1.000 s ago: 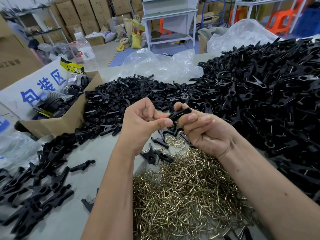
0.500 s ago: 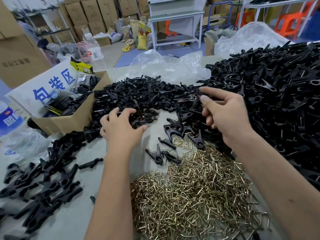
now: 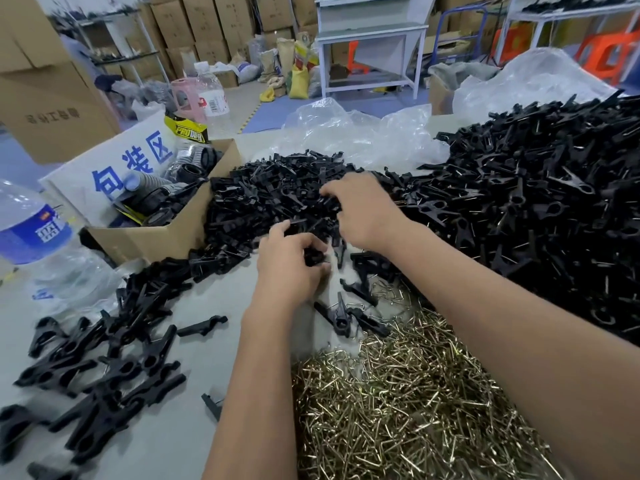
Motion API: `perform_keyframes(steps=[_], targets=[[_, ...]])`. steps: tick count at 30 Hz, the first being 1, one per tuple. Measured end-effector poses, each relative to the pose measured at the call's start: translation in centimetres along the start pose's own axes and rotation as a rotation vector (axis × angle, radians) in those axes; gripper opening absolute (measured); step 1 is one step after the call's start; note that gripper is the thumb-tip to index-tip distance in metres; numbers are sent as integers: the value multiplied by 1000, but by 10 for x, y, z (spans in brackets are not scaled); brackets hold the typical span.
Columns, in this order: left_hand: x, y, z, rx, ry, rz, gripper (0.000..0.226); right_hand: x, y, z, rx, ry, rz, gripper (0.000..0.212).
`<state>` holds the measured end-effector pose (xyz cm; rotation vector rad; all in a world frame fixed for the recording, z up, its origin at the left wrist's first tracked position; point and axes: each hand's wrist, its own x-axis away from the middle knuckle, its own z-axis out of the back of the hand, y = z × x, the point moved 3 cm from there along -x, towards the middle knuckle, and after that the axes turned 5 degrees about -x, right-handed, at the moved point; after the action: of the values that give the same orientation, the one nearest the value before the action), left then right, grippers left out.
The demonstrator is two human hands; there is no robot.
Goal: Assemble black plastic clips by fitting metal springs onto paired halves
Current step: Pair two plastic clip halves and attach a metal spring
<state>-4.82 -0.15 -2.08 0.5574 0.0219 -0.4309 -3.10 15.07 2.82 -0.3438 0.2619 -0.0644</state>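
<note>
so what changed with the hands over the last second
Both hands left the clip they held together and went to the pile of black halves. The left hand now grips black pieces at its near edge; the right hand reaches further in. The springs and the box stayed put.

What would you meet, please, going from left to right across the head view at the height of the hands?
Water bottle → cardboard box → heap of loose clip halves → left hand → right hand → big pile of black clips.
</note>
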Motion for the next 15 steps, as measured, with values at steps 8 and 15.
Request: perform_keyframes(steps=[8,15], targets=[[-1,-7,7,175,181,44,27,-37,5,-41,136,-294,-70,89],[-1,-13,13,204,284,109,21,0,-10,-21,-7,-370,109,80]])
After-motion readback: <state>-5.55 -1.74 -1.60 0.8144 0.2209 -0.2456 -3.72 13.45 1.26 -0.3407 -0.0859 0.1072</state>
